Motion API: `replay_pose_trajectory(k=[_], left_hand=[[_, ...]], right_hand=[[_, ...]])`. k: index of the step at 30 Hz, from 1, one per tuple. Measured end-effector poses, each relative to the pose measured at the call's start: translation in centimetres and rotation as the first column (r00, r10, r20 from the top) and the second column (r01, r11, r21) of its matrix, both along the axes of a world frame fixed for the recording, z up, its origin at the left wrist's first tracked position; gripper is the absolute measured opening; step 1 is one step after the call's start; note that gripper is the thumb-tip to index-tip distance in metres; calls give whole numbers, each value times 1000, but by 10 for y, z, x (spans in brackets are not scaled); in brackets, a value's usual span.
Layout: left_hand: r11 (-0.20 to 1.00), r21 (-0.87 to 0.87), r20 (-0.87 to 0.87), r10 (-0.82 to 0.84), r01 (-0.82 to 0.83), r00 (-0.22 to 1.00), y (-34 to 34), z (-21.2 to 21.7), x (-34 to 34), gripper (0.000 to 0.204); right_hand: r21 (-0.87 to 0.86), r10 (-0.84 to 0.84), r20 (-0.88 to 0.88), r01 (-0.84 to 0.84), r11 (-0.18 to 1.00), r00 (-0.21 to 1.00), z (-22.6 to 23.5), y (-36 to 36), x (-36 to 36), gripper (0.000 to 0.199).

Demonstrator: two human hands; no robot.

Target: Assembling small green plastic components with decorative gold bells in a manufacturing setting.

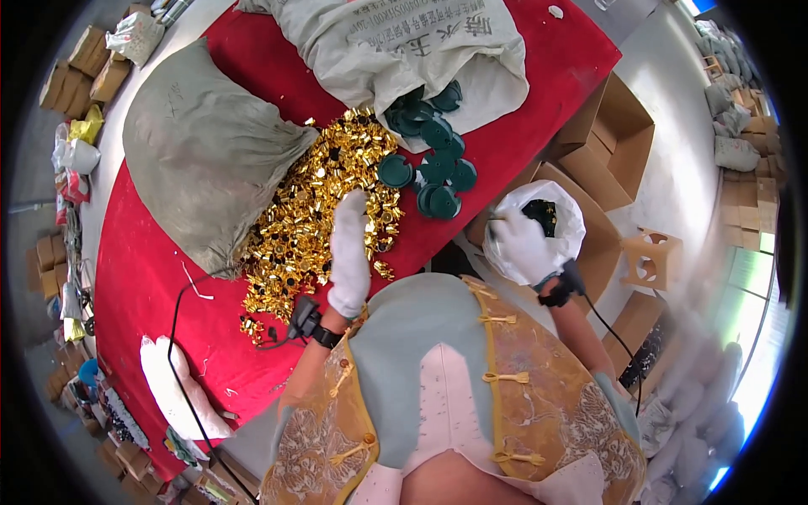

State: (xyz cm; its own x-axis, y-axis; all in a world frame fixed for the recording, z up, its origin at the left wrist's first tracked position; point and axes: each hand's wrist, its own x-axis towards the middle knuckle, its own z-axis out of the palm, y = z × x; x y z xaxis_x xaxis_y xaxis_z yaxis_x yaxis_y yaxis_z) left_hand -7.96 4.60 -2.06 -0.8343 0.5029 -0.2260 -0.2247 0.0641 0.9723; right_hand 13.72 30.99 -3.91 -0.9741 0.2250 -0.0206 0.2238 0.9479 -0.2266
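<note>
From my remote seat I'm seeing a grey sack (pixel 202 160) slumping left of the left grip, its narrowing end pointing right, toward the heap of small gold pieces (pixel 295 244). That heap is spreading beside and beyond the left grip, its long axis running from near left to far right; single pieces are facing every which way. The white-gloved left hand (pixel 349 252) is lying over the heap's right side, fingers together and pointing away from the body; I can't tell whether it is holding anything. Beyond and right of it, green discs (pixel 438 160) are spilling from a white sack (pixel 404 50), round and showing no long axis. The white-gloved right hand (pixel 526 244) is reaching over a white bag (pixel 572 223), whose mouth is facing upward; blur is hiding its fingertips, so its grip is escaping me. Beyond it, an open cardboard box (pixel 624 143) is standing.
</note>
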Motion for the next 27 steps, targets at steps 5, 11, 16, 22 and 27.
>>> replay_pose_trajectory(k=[5, 11, 16, 22, 27], left_hand=[[997, -19, 93, 74, -73, 993, -39, -34, -6, 60], [998, -65, 318, 41, -22, 947, -55, -54, 18, 53], [946, -184, 276, -209, 265, 938, -64, -44, 34, 44], [925, -277, 321, -167, 261, 932, -76, -38, 42, 42], [961, -201, 355, -109, 189, 928, -76, -38, 30, 45]], right_hand=[[268, -543, 427, 473, 839, 723, -32, 50, 72, 35], [-419, -169, -67, 126, 899, 983, -48, -14, -17, 37], [-293, 93, 3, -88, 952, 996, -77, -85, -117, 23], [-101, 142, 14, -140, 985, 990, -115, -93, -162, 13], [-444, -56, -125, -6, 896, 991, -102, -79, -156, 15]])
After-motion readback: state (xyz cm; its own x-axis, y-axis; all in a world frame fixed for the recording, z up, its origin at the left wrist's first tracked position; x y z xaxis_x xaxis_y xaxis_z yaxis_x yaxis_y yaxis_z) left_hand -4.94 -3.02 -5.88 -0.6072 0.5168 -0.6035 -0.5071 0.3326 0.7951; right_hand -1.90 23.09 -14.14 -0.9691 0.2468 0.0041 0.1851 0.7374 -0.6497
